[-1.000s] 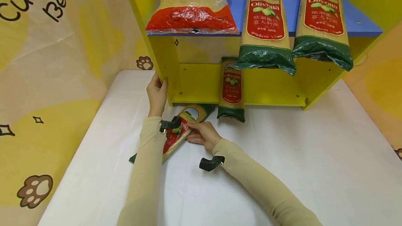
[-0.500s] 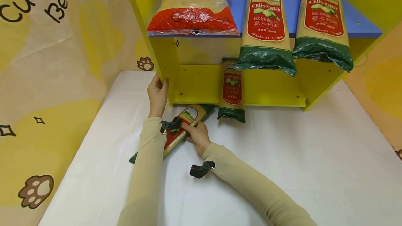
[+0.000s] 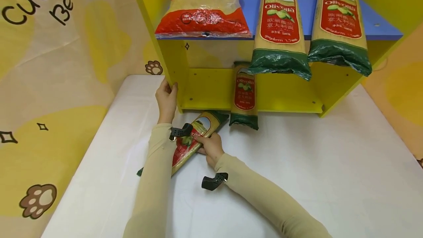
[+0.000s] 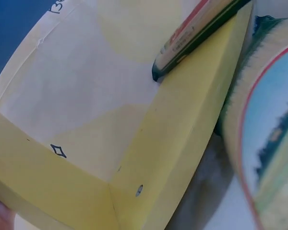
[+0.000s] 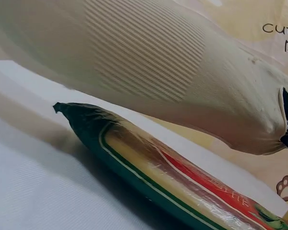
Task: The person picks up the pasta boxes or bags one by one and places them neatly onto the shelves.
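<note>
My left hand grips the front edge of the left side panel of a yellow shelf unit. At the left border of the left wrist view, some of its fingers show against that panel. Below the unit, a spaghetti pack with green ends and a red label lies slantwise on the white table. My right hand holds the pack by its right edge, thumb on top and the other fingers partly hidden under it. The left forearm covers part of the pack's near end. In the right wrist view the pack's green end is visible.
A second spaghetti pack leans out over the bottom board. On the blue upper shelf sit a red bag of pasta and two more spaghetti packs, their green ends overhanging the front edge. The white tablecloth spreads in front.
My right hand has moved left along the pack, and its thumb now lies over the label. The pack has shifted slightly to the right. My left hand stays on the panel.
</note>
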### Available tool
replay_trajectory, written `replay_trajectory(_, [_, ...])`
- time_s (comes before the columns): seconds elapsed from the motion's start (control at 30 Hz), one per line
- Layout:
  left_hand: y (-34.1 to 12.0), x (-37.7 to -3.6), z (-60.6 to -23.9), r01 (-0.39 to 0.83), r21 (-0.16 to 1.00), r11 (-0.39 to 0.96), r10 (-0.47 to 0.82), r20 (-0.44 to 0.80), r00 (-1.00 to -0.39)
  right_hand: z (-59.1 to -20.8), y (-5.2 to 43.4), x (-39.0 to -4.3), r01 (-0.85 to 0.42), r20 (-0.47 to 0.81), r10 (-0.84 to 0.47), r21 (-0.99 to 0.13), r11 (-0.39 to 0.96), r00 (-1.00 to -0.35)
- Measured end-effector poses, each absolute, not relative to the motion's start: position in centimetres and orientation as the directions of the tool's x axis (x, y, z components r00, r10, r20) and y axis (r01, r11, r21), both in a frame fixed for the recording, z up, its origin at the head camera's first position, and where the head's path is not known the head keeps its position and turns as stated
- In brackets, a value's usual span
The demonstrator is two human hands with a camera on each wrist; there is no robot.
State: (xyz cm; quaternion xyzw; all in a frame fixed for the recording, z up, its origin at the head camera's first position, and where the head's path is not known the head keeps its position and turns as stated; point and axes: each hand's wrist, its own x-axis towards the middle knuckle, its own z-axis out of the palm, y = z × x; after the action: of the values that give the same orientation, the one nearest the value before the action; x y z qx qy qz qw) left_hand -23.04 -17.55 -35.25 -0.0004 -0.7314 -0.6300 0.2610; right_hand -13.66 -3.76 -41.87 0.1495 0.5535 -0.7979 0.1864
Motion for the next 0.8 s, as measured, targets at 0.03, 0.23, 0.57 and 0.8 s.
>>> replay_trajectory(0.03, [-17.6, -23.3, -35.6, 0.326, 0.923, 0.203, -0.335, 0.379, -0.863, -41.9, -3.5, -13.4, 0.461, -0.442, -0.134, -0.832, -0.309, -0.887])
replay_trajectory(0.23, [-17.6, -24.0, -36.1, 0.303, 0.93, 0.208, -0.376, 0.362, -0.853, -41.8, -1.9, -12.3, 0.466, -0.432, -0.177, -0.843, -0.269, -0.884])
replay_trajectory(0.57, [-17.2, -24.1, -35.6, 0.293, 0.933, 0.211, -0.408, 0.357, -0.841, -40.5, 1.0, -10.6, 0.363, -0.308, -0.266, -0.911, -0.194, -0.914])
replay_trajectory(0.8, [-17.6, -24.1, -35.8, 0.293, 0.926, 0.238, -0.406, 0.369, -0.836, -38.9, 4.0, -10.0, 0.327, -0.274, -0.264, -0.926, -0.186, -0.925])
